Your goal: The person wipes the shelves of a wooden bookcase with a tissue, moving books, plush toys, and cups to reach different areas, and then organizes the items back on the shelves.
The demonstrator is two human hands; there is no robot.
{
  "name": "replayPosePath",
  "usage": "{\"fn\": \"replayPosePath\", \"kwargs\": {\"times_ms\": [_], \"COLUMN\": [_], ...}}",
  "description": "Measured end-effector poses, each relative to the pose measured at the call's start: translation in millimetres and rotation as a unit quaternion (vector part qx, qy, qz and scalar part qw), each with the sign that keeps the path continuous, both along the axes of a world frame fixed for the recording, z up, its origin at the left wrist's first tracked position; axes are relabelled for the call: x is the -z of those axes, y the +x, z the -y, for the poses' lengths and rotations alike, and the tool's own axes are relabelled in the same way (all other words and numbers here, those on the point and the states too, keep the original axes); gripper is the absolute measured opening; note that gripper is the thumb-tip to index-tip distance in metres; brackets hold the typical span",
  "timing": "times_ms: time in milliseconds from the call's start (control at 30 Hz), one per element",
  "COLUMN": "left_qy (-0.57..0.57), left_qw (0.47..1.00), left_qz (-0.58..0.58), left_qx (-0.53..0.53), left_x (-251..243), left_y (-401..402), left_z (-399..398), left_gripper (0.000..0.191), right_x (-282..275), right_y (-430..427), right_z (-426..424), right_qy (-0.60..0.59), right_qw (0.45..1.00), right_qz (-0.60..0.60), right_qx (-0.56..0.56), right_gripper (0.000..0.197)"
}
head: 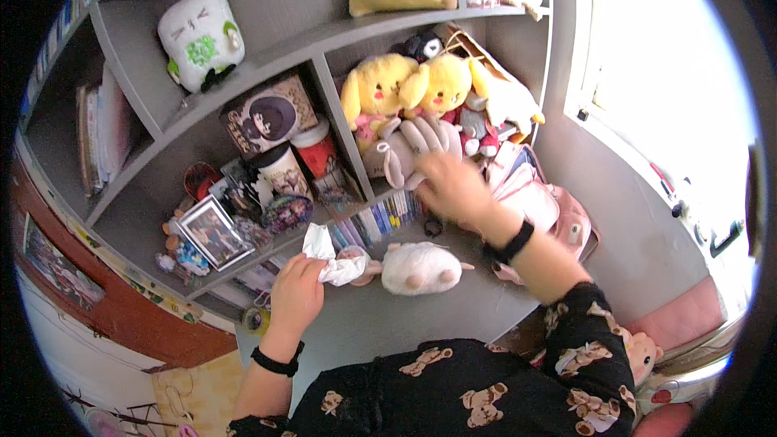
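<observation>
A crumpled white tissue (345, 269) is pinched in the fingers of my left hand (297, 291), above the grey desk (358, 328). My right hand (454, 189), blurred, reaches to a grey plush toy (394, 147) in the right shelf compartment. Its fingers overlap the lower right part of that toy; whether they grip it I cannot tell. Behind the grey toy sit two yellow long-eared plush toys (448, 84) side by side. On the desk between my hands lies a white round plush toy (419, 268), with a small pinkish object (358, 255) just left of it.
The shelf's left compartment holds a framed picture (215, 232), lidded cups (282, 171) and a printed box (270, 114). Upright books or cases (379, 220) line the low shelf. A pink bag (537, 209) leans beside my right forearm. A roll of tape (256, 319) lies at the desk's left edge.
</observation>
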State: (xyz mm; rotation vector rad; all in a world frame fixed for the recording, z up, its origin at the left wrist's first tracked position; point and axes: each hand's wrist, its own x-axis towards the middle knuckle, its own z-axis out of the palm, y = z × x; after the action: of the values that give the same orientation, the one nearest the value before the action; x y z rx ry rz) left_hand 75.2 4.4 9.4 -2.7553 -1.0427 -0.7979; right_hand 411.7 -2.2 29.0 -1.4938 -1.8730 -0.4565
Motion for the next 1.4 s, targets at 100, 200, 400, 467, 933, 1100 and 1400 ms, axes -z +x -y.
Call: {"fn": "replayPosePath", "kwargs": {"times_ms": [100,200,400,467,933,1100,1400], "left_qy": [0.030,0.032,0.036,0.043,0.009,-0.040,-0.081], "left_qw": [1.000,0.999,0.998,0.997,0.997,0.997,0.984], "left_qz": [0.009,0.023,0.015,0.021,0.047,0.030,0.023], "left_qx": [-0.001,-0.011,-0.045,-0.056,-0.056,-0.051,-0.158], "left_x": [-15,-14,-17,-16,-13,18,52], "left_y": [2,4,-2,-7,-12,-14,-56], "left_z": [10,19,36,39,44,31,31], "left_gripper": [0.030,0.031,0.031,0.032,0.031,0.030,0.030], "right_x": [-112,-181,-239,-248,-96,76,151], "right_y": [41,66,70,81,26,21,-87], "right_z": [-50,-99,-146,-150,62,129,85], "right_qy": [0.246,0.238,0.086,0.063,0.213,-0.024,-0.203], "right_qw": [0.966,0.963,0.953,0.953,0.966,0.967,0.924], "right_qz": [0.043,0.033,0.036,0.042,-0.147,-0.199,-0.057], "right_qx": [0.064,0.121,0.289,0.294,-0.023,-0.159,-0.318], "right_gripper": [0.039,0.042,0.047,0.045,0.066,0.060,0.060]}}
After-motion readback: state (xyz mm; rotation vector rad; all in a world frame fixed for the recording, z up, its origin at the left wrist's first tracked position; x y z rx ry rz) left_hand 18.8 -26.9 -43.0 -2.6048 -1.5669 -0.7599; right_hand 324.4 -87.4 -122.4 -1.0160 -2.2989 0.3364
